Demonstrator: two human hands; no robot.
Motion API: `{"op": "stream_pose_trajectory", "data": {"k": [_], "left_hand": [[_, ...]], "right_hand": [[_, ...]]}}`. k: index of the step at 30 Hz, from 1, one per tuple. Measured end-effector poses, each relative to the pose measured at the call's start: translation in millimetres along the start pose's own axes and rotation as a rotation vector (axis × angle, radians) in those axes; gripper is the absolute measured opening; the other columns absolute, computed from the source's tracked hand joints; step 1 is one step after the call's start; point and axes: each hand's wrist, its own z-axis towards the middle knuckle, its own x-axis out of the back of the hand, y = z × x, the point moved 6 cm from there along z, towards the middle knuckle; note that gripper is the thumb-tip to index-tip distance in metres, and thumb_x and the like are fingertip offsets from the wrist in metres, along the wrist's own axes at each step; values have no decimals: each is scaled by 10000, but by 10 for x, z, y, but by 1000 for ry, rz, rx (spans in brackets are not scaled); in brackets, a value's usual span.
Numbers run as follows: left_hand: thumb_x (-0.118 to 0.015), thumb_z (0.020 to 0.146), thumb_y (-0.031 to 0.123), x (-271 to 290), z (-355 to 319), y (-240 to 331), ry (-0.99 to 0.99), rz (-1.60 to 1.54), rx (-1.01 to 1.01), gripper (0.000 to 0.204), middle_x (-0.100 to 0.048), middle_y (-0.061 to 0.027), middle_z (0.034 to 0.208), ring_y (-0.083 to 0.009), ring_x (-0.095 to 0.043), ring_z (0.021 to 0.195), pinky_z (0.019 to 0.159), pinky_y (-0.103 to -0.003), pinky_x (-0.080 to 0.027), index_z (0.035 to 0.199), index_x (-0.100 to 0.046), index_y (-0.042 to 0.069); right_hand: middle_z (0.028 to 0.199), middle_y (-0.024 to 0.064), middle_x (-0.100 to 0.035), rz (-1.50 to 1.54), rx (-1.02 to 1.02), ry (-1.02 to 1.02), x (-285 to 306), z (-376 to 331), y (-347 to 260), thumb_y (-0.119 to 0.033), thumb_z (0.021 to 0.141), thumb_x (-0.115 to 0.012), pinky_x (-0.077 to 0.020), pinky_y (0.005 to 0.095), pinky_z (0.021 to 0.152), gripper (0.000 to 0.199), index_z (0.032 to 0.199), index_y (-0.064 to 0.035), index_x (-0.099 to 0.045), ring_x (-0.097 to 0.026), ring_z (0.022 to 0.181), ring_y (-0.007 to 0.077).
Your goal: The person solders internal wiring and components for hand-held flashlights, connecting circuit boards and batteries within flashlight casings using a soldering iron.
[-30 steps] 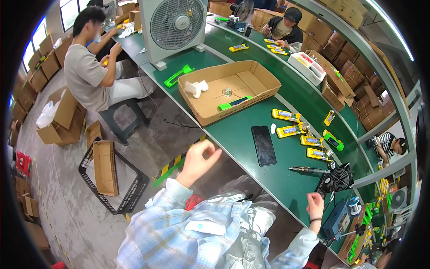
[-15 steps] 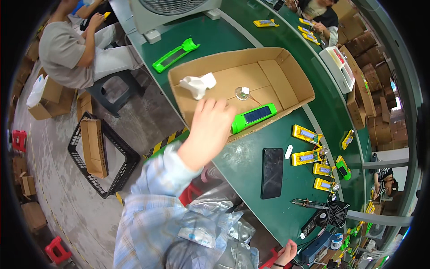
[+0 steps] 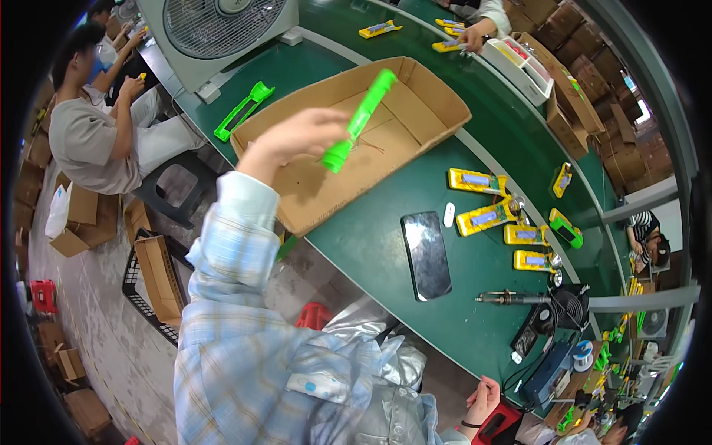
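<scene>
My left hand (image 3: pixel 311 133) is raised over the cardboard box (image 3: pixel 423 96), its fingers closed on a bright green flashlight housing (image 3: pixel 358 126). The housing is tilted, one end up and to the right, and somewhat blurred. Thin reddish wires (image 3: pixel 374 147) show beside it. The hand and housing cover part of the box's inside. At the lower right, by the table edge, my right hand (image 3: pixel 482 400) has loosely bent fingers, with nothing seen in it.
Right of the box lie a black phone (image 3: pixel 426 256), several yellow flashlight housings (image 3: pixel 482 216) and a soldering iron (image 3: pixel 512 298). A green frame (image 3: pixel 245 111) lies beyond the box, near a fan (image 3: pixel 226 26). Co-workers sit at the far left and far right.
My left hand has lifted the green housing from the box and tilted it steeply. The white piece and round lamp seen in the box before are out of sight. The view has shifted.
</scene>
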Motion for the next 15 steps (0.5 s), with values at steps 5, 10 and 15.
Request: {"op": "stream_pose_trajectory", "data": {"k": [5,10,15], "left_hand": [[-413,764,188,-943,-763,722,-555,-684,-195,582,-470,-210,1097,-287,-542,890,752,-380,-451,1284,-209,23],[-355,822,269,-2040,-1013,743,-661,-878,31,455,-531,-215,958,-273,-559,762,661,-387,-466,1211,-338,33],[-437,857,296,-2797,-998,525,-672,-534,107,402,-587,-107,888,-148,-580,720,645,-255,-468,1160,-408,35]], "right_hand": [[450,-23,-399,99,-40,45,400,-233,366,-101,804,-480,-225,161,308,108,879,-31,-515,-339,329,40],[516,-18,-454,274,-38,3,465,-22,453,-152,813,-513,-219,155,324,136,910,-59,-535,-350,376,23],[482,32,-475,266,-21,-153,258,739,103,-237,829,-464,-224,185,302,217,879,-46,-555,-354,341,54]]}}
